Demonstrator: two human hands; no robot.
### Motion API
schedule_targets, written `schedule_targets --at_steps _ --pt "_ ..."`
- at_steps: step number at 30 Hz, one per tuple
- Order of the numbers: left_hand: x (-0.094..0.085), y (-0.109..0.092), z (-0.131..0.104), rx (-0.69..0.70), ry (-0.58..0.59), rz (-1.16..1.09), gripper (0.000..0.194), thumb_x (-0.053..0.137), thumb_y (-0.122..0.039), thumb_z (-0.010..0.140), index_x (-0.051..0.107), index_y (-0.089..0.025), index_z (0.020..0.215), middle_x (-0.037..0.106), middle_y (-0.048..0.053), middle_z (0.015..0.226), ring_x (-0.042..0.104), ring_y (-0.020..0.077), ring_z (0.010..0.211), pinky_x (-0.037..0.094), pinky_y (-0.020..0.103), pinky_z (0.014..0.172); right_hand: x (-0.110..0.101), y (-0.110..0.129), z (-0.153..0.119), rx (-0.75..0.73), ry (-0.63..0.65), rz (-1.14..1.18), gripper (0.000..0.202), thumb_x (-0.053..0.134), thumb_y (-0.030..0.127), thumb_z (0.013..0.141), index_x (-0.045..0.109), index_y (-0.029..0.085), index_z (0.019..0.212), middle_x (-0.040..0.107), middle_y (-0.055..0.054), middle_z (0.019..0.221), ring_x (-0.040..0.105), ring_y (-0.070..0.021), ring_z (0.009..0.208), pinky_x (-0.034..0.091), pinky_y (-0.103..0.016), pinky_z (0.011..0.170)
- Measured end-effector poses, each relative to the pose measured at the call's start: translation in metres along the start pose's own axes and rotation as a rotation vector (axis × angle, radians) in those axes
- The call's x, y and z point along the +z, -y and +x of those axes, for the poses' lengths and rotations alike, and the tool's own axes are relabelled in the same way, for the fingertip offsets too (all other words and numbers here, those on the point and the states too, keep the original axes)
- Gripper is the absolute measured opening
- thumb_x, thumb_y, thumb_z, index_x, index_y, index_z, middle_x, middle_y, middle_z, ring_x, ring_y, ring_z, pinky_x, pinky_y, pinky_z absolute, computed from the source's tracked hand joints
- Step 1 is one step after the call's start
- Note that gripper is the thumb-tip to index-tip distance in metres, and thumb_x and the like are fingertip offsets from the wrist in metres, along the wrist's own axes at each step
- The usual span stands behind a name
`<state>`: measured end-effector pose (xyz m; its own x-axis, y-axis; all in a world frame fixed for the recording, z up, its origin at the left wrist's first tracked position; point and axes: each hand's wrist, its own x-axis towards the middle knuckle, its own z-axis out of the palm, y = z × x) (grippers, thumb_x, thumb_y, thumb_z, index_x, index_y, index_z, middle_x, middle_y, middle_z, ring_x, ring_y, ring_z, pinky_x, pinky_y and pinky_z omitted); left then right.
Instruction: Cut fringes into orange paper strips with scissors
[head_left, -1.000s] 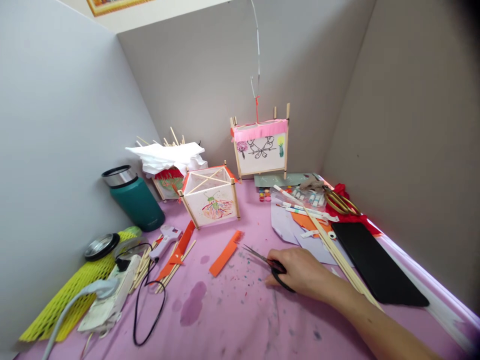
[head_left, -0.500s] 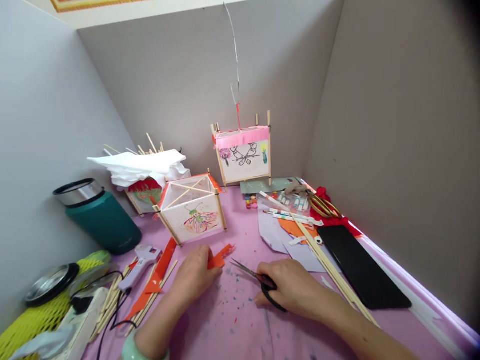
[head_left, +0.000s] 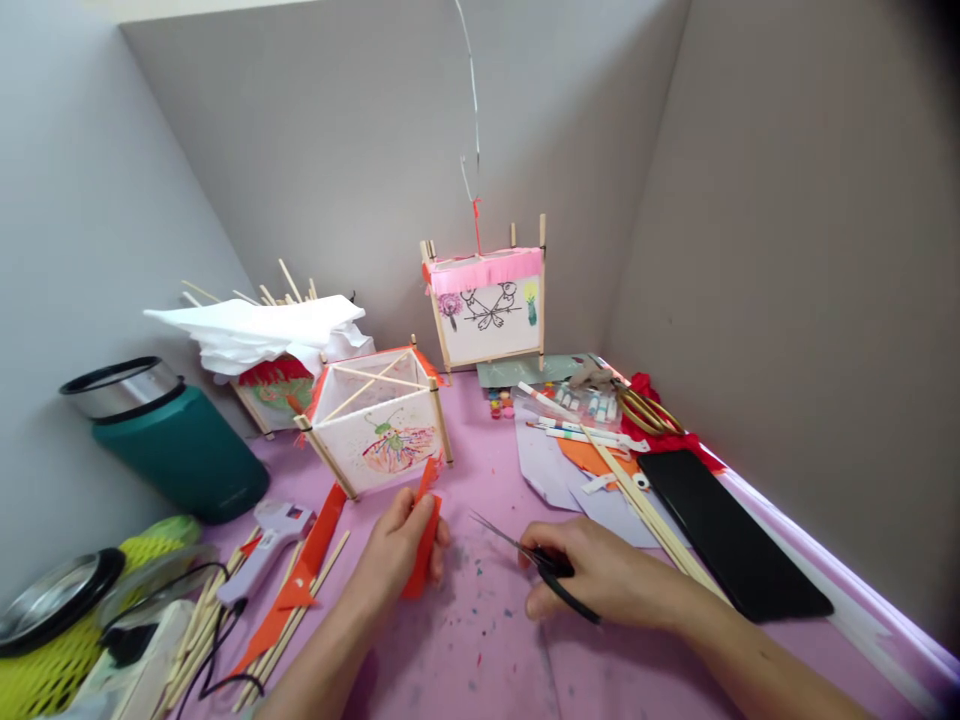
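Observation:
Pinched between the thumb and fingers of my left hand (head_left: 401,545) is a piece of orange-red paper (head_left: 424,548), its narrow end pointing up. My right hand (head_left: 592,572) grips black-handled scissors (head_left: 556,575), whose blades point left towards the paper without touching it. Just behind my left hand stands a stick-framed lantern (head_left: 386,425) with white panels and a colourful insect drawing. Further back, a second lantern (head_left: 491,310) with a pink fringe and bird drawing hangs from a wire. Small paper scraps dot the pink tabletop (head_left: 480,650) between my hands.
At left are a teal bottle (head_left: 180,450), a glue gun (head_left: 262,545) with its cable, sticks and an orange-red strip (head_left: 311,560). At right lie a black phone (head_left: 727,530), long sticks (head_left: 652,515), markers and lilac paper (head_left: 544,465).
My left hand has turned, raising the paper from pointing right to nearly upright. My right hand has shifted slightly right with the scissors. The view has moved a little.

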<state>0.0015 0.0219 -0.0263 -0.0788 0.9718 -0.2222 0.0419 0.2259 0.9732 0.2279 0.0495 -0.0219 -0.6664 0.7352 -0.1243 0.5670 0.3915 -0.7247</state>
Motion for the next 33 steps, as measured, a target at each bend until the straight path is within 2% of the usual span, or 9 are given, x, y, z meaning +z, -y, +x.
schedule_targets --at_steps 3,6,9,11,14,18,24,28,33 --pt "-0.002 0.003 0.002 0.017 -0.018 -0.013 0.03 0.047 -0.049 0.081 0.038 -0.022 0.073 0.058 -0.006 0.057 0.047 0.0083 0.031 0.035 0.02 0.032 -0.001 0.005 0.003 0.028 0.03 0.13 0.033 0.07 0.045 0.069 0.06 0.021 0.089 0.051 0.007 0.069 0.044 -0.0094 0.062 0.031 -0.018 0.052" --pt "-0.004 0.002 0.002 0.093 -0.053 0.015 0.028 0.049 -0.046 0.081 0.04 -0.021 0.073 0.058 -0.007 0.056 0.047 0.0068 0.033 0.035 0.018 0.034 -0.003 0.009 0.007 0.007 0.185 0.198 0.04 0.074 0.043 0.064 0.059 0.022 0.095 0.05 0.007 0.07 0.043 -0.0091 0.062 0.032 -0.017 0.052" --pt "-0.004 -0.003 -0.001 0.1 -0.047 0.023 0.026 0.049 -0.042 0.082 0.038 -0.021 0.072 0.057 -0.007 0.055 0.047 0.0068 0.034 0.036 0.018 0.036 -0.003 0.01 0.012 -0.053 0.293 0.246 0.049 0.079 0.036 0.056 0.059 0.022 0.098 0.052 0.007 0.074 0.044 -0.0096 0.064 0.033 -0.017 0.053" --pt "-0.004 -0.006 -0.002 0.09 -0.028 0.027 0.025 0.049 -0.041 0.083 0.038 -0.021 0.072 0.056 -0.007 0.055 0.047 0.0068 0.034 0.035 0.018 0.036 0.001 0.007 0.014 -0.076 0.265 0.336 0.048 0.078 0.034 0.058 0.058 0.021 0.1 0.054 0.006 0.076 0.045 -0.01 0.065 0.035 -0.017 0.055" --pt "-0.004 -0.007 -0.003 0.089 0.006 0.016 0.025 0.049 -0.041 0.083 0.04 -0.02 0.072 0.057 -0.006 0.056 0.047 0.0067 0.034 0.035 0.018 0.036 0.007 0.002 0.014 -0.082 0.102 0.439 0.042 0.075 0.032 0.063 0.058 0.02 0.1 0.057 0.004 0.081 0.049 -0.0115 0.07 0.037 -0.018 0.059" --pt "-0.005 -0.003 -0.002 0.085 0.038 -0.026 0.027 0.051 -0.043 0.082 0.044 -0.019 0.073 0.059 -0.004 0.059 0.049 0.0075 0.036 0.035 0.019 0.037 0.011 -0.001 0.01 -0.074 -0.069 0.196 0.037 0.076 0.04 0.064 0.062 0.022 0.094 0.054 0.006 0.072 0.046 -0.0109 0.065 0.033 -0.019 0.056" --pt "0.0 0.001 0.0 0.031 0.11 -0.096 0.029 0.055 -0.044 0.079 0.051 -0.015 0.074 0.059 -0.003 0.057 0.05 0.0074 0.036 0.036 0.018 0.038 0.012 0.001 0.004 -0.096 -0.067 -0.057 0.039 0.073 0.055 0.063 0.058 0.022 0.075 0.047 0.009 0.061 0.039 -0.0078 0.054 0.025 -0.02 0.049" --pt "0.003 0.004 -0.002 0.039 0.156 -0.092 0.028 0.056 -0.042 0.08 0.053 -0.015 0.078 0.06 -0.002 0.059 0.051 0.0075 0.037 0.036 0.018 0.04 0.015 -0.001 0.003 -0.091 -0.081 -0.097 0.041 0.073 0.055 0.063 0.052 0.02 0.068 0.044 0.01 0.057 0.036 -0.0063 0.051 0.023 -0.019 0.048" --pt "0.005 0.009 -0.006 0.005 0.228 -0.053 0.03 0.054 -0.042 0.083 0.053 -0.015 0.073 0.062 -0.001 0.062 0.053 0.0072 0.039 0.034 0.017 0.039 0.018 -0.001 0.005 -0.109 -0.098 -0.096 0.041 0.075 0.053 0.062 0.051 0.02 0.067 0.043 0.01 0.056 0.035 -0.0059 0.05 0.021 -0.019 0.047"
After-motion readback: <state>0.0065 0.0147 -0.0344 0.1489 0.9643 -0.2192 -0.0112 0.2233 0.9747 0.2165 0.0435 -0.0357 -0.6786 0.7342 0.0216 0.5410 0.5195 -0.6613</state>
